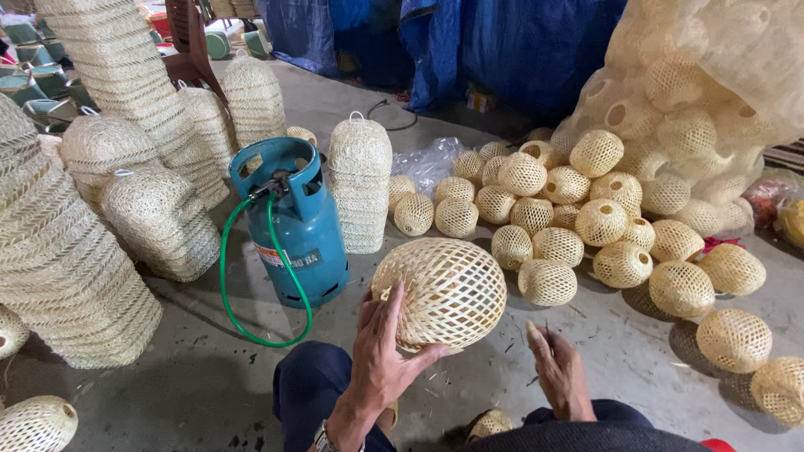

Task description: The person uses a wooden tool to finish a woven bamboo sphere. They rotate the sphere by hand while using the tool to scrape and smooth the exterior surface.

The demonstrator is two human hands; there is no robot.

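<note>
The left hand (381, 356) is cupping the near-left flank of a round woven bamboo ball (441, 292), its fingers (392, 308) spreading wide and pressing flat against the weave, with the thumb reaching along the underside. So the ball is lying just ahead of and to the right of that palm, touching it, held low over the concrete floor (209, 385) in front of the person's knees. It is slightly wider than tall, its long axis running roughly left to right and tilting down a little toward the right.

The ball is pale straw in colour, an open lattice of thin strips crossing diagonally (the hollow inside is showing through the gaps), with a tighter woven band near its top-left.

The right hand (559, 372) is hanging just beside the ball's lower right, apart from it, holding nothing; its fingers are loosely curling and half open. The left hand is clearly the nearer 1 of the 2.
</note>
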